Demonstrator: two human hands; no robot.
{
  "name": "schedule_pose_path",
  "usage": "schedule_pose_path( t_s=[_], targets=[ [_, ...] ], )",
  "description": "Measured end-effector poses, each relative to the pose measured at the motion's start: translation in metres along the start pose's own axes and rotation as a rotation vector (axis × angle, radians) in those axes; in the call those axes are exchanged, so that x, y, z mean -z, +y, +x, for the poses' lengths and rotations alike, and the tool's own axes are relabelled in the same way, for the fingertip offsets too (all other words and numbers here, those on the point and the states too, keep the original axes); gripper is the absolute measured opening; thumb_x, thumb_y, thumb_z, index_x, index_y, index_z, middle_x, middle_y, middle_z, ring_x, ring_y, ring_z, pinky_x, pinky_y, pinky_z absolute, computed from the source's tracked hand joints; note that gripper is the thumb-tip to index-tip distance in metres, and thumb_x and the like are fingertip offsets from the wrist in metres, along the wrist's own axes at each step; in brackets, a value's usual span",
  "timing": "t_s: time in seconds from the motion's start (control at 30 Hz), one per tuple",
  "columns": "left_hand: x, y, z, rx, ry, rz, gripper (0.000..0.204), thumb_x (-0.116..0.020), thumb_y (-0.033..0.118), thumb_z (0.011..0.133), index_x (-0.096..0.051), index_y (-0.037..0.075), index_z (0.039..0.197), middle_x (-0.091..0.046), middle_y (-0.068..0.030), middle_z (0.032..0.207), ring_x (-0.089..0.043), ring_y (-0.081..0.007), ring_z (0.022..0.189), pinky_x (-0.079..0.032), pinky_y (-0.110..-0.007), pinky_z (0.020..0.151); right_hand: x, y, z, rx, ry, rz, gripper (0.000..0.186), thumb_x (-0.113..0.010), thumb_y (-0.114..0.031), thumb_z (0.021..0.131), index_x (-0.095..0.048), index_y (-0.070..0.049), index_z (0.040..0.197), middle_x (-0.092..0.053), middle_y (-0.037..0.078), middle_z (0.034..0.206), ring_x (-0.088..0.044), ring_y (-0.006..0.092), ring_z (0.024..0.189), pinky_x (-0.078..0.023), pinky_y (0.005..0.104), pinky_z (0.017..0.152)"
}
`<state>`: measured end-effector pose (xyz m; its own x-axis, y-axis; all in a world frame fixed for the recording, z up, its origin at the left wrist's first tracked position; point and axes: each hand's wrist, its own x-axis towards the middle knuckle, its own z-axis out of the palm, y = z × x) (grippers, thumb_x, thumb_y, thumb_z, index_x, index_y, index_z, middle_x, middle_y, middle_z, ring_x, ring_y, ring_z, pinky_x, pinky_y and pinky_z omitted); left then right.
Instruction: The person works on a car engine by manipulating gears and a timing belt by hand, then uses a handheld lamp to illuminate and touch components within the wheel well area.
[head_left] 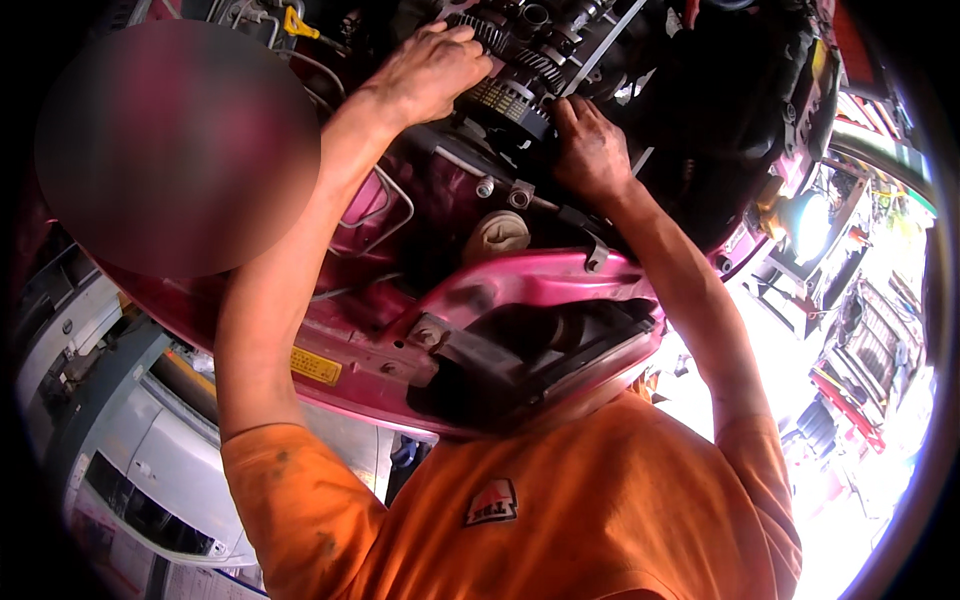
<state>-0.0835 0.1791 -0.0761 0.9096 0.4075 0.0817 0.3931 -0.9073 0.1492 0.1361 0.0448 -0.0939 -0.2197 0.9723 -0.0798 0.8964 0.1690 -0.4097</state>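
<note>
The left hand lies palm-down over the toothed belt, fingers curled narrow and pressing on the ribbed black gear at the upper edge of the engine bay; it seems to bear on the belt rather than clasp it, likely to keep the teeth seated; the right hand sits just beside it, lower and to the right, fingers bent down against the belt's lower run beside the gear, whether they pinch anything I cannot tell, since the fingertips are hidden behind the engine parts. Both forearms reach up from the orange shirt, over the pink front panel of the car, which carries the headlight housing at its near edge. A yellow dipstick handle stands toward the bay's upper left corner; a pale round cap sits below the hands, near the panel; a yellow label is stuck on the panel's lower left.
</note>
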Motion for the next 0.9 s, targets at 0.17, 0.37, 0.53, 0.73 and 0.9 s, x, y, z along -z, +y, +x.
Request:
schedule_pose_path(
  t_s=[0.17,0.37,0.53,0.73,0.9],
  targets=[
    [0.001,0.005,0.003,0.038,-0.007,-0.025,0.026,-0.067,-0.005,0.061,-0.060,0.008,0.083,-0.059,-0.0031,0.085,-0.058,-0.0238,0.097,-0.047,-0.038,0.088,-0.006,0.007,0.000,0.033,-0.004,0.016,0.046,-0.070,-0.011,0.069,-0.054,-0.004,0.112,-0.059,0.016,0.107,-0.058,0.0339,0.106,-0.052,0.0434,0.084],
    [0.004,0.009,0.004,0.068,-0.049,0.043,0.026,-0.068,-0.005,0.060,-0.061,0.008,0.081,-0.060,-0.0040,0.086,-0.058,-0.0241,0.097,-0.047,-0.039,0.087,0.002,0.003,0.002,0.050,-0.025,0.010,0.043,-0.073,-0.021,0.074,-0.057,-0.004,0.110,-0.061,0.015,0.102,-0.060,0.0342,0.101,-0.052,0.0433,0.082],
    [0.014,0.001,0.000,0.073,-0.018,-0.106,0.029,-0.069,-0.005,0.061,-0.064,0.007,0.088,-0.061,-0.0053,0.087,-0.058,-0.0255,0.097,-0.047,-0.039,0.086,0.016,-0.005,-0.002,0.101,0.149,0.174,0.042,-0.077,-0.036,0.078,-0.065,-0.003,0.100,-0.064,0.013,0.090,-0.064,0.0323,0.087,-0.054,0.0424,0.074],
    [0.022,-0.003,0.001,0.135,-0.118,-0.241,0.038,-0.077,0.003,0.064,-0.070,0.004,0.101,-0.064,-0.0063,0.091,-0.058,-0.0276,0.096,-0.047,-0.037,0.086,0.014,0.007,-0.001,0.185,0.134,0.196,0.043,-0.077,-0.038,0.077,-0.069,-0.003,0.100,-0.065,0.013,0.089,-0.066,0.0322,0.083,-0.055,0.0407,0.073],
    [0.034,0.008,0.008,0.185,-0.156,-0.285,0.046,-0.082,0.011,0.061,-0.071,0.005,0.104,-0.065,-0.0073,0.088,-0.058,-0.0276,0.093,-0.047,-0.037,0.085,0.019,0.006,-0.005,0.128,0.102,0.216,0.047,-0.077,-0.040,0.077,-0.070,-0.005,0.107,-0.067,0.014,0.095,-0.066,0.0325,0.088,-0.054,0.0409,0.076]
  ],
)
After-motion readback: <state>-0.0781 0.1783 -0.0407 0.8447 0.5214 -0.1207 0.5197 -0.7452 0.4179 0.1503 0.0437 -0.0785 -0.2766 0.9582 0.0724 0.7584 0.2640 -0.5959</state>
